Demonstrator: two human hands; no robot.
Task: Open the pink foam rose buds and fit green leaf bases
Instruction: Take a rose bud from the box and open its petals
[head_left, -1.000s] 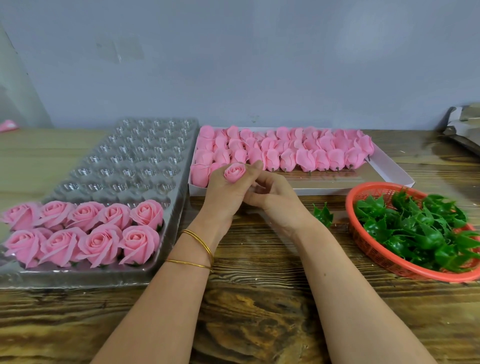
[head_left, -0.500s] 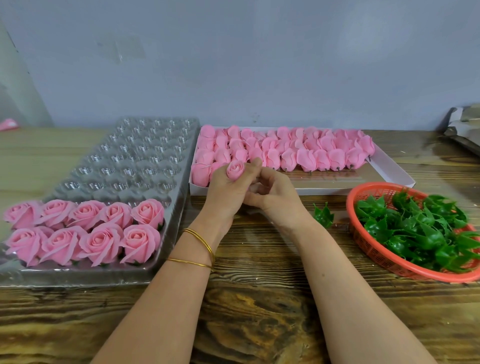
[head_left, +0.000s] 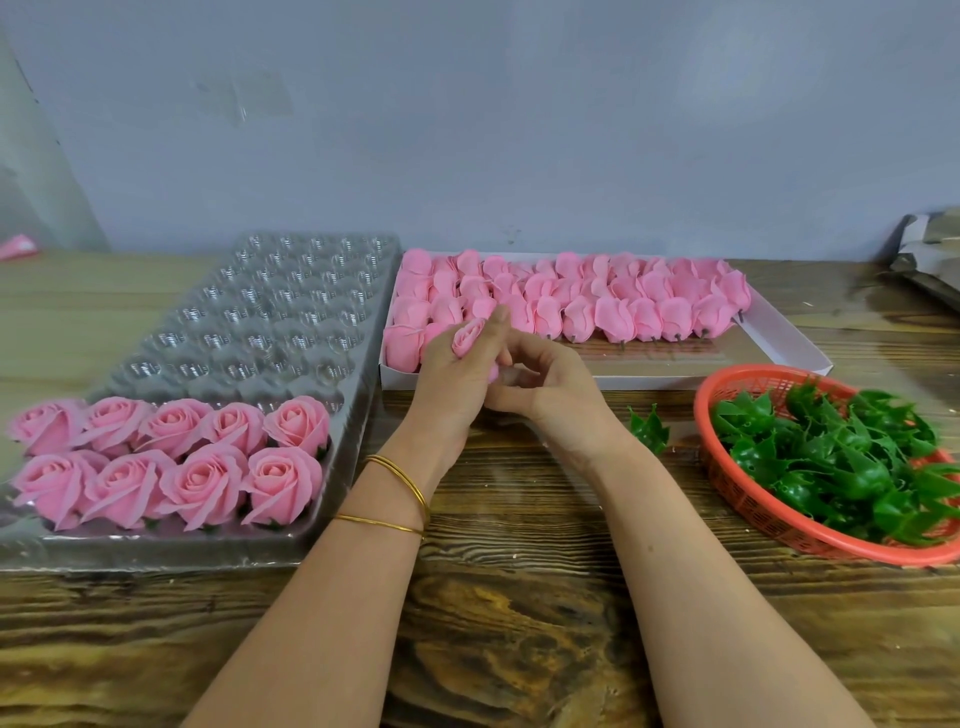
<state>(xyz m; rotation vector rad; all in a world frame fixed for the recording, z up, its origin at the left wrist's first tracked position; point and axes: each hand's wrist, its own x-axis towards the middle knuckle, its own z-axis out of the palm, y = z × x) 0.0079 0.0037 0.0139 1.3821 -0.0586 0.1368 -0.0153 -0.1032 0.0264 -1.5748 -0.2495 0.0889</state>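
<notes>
1. Just in front of the white box (head_left: 795, 345) of closed buds, the left hand (head_left: 449, 379) grips one pink bud (head_left: 469, 336), its fingers curled round it. The right hand (head_left: 553, 387) pinches at the lower petals with curled fingers.
2. The step in hand looks like opening this bud; no green base shows on it.
3. The next move likely calls for easing the petals apart without tearing the foam, then seating a base. A loose leaf base (head_left: 648, 428) lies near the right wrist, and more leaf bases (head_left: 831, 452) fill the orange basket (head_left: 698, 415).
4. Nine opened roses (head_left: 171, 457) sit in the clear tray (head_left: 260, 332).
5. The wooden tabletop (head_left: 519, 597) is dark-grained, and a plain grey wall (head_left: 467, 130) stands behind.
</notes>
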